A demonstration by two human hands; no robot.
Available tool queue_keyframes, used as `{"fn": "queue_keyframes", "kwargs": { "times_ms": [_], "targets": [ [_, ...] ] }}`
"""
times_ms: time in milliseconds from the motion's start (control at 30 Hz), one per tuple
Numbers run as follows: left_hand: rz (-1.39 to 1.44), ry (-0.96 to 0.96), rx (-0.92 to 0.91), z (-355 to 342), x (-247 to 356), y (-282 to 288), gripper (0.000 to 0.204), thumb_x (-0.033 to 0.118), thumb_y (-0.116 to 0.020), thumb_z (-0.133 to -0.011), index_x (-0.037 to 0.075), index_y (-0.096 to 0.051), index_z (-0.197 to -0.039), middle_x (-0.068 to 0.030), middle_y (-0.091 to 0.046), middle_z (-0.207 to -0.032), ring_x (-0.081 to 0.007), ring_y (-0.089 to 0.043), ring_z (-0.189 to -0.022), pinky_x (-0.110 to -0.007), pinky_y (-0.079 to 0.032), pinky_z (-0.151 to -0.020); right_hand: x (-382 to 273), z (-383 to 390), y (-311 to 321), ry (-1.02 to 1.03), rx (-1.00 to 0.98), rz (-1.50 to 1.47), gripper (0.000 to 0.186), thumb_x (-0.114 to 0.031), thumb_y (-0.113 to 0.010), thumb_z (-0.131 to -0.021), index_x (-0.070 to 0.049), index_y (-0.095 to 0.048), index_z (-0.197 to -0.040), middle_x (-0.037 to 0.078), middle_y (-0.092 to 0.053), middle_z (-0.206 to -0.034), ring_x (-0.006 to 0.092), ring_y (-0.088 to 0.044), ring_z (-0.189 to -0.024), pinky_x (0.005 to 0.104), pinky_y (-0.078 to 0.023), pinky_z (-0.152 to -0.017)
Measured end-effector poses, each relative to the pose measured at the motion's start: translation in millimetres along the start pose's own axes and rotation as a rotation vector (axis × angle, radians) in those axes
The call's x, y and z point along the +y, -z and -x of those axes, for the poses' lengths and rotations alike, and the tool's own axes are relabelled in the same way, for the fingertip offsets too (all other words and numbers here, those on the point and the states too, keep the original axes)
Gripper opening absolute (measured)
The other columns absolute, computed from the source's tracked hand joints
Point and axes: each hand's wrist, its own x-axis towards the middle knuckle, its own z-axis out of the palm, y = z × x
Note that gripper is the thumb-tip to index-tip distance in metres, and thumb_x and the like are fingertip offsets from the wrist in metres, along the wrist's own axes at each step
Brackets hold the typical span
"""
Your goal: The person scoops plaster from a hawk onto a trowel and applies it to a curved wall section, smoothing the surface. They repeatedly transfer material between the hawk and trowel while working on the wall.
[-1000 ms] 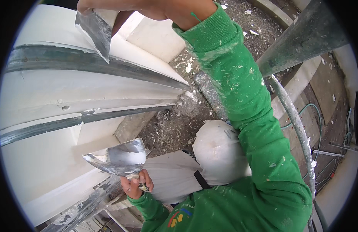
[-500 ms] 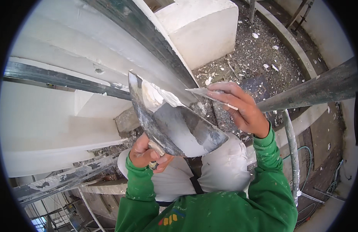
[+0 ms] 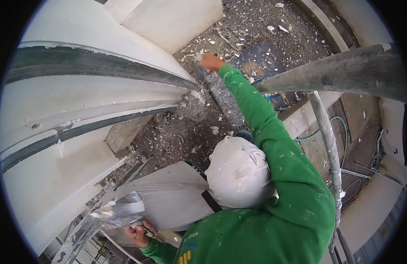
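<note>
My left hand (image 3: 141, 231) grips the handle of a wide metal putty blade (image 3: 128, 205) carrying white plaster, held low at the lower left. My right arm, in a plaster-speckled green sleeve, reaches up to the centre top. My right hand (image 3: 211, 62) is closed on a smaller flat scraper (image 3: 199, 69), near the far end of a dark metal strip (image 3: 102, 61) along the white wall (image 3: 71, 90). I cannot tell whether the scraper touches it. Beside my right sleeve is my bent knee in white cloth (image 3: 236, 171).
Thick grey metal pipes (image 3: 335, 72) cross at the right. A white block (image 3: 168, 20) stands at the top. The floor (image 3: 159, 145) is strewn with white chips and grit. A dark board (image 3: 260, 55) lies there, with green hoses (image 3: 344, 125) and a curved ledge (image 3: 326, 26) farther right.
My right hand went from the top left to beside the wide blade, and is now out at the centre top. My left hand rose with the blade, then moved back down to the lower left.
</note>
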Motion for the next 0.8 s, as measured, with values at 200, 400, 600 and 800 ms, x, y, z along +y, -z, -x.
{"fn": "queue_keyframes", "kwargs": {
  "times_ms": [200,400,600,800],
  "targets": [
    [0.060,-0.052,0.149,26.0,-3.0,8.6,0.035,0.025,-0.053,-0.093,-0.001,-0.033,-0.101,-0.0135,-0.046,-0.067,-0.0200,-0.045,-0.036,-0.032,-0.038,-0.024,-11.8,-17.6,-23.2,-0.063,-0.153,0.022,0.049,-0.018,-0.052,-0.078,0.012,-0.046,-0.117,0.026,-0.052,-0.120,0.0416,-0.064,-0.087,0.0428,-0.061,-0.055],
    [-0.001,-0.052,0.092,30.0,-1.5,13.9,0.035,0.028,-0.051,-0.094,-0.003,-0.035,-0.095,-0.0124,-0.042,-0.057,-0.0206,-0.045,-0.036,-0.031,-0.037,-0.024,-19.4,-20.1,-26.3,-0.088,-0.176,-0.045,0.048,-0.020,-0.055,-0.079,0.008,-0.048,-0.118,0.024,-0.050,-0.122,0.0402,-0.061,-0.095,0.0432,-0.061,-0.059],
    [0.074,-0.042,0.089,30.0,-2.4,16.8,0.028,0.022,-0.050,-0.095,-0.003,-0.037,-0.092,-0.0148,-0.047,-0.062,-0.0235,-0.048,-0.038,-0.036,-0.041,-0.026,-37.3,-20.6,-29.2,-0.182,-0.337,-0.130,0.047,-0.021,-0.063,-0.077,0.002,-0.052,-0.117,0.020,-0.047,-0.126,0.0383,-0.057,-0.104,0.0410,-0.060,-0.066],
    [0.182,-0.028,0.035,32.3,-16.9,35.9,0.023,0.017,-0.046,-0.096,-0.003,-0.035,-0.100,-0.0149,-0.048,-0.069,-0.0238,-0.051,-0.043,-0.034,-0.042,-0.026,-89.1,4.8,-13.6,0.033,-0.271,-0.144,0.050,-0.023,-0.057,-0.077,0.009,-0.052,-0.115,0.027,-0.045,-0.126,0.0388,-0.061,-0.093,0.0391,-0.061,-0.062]
  ]
}}
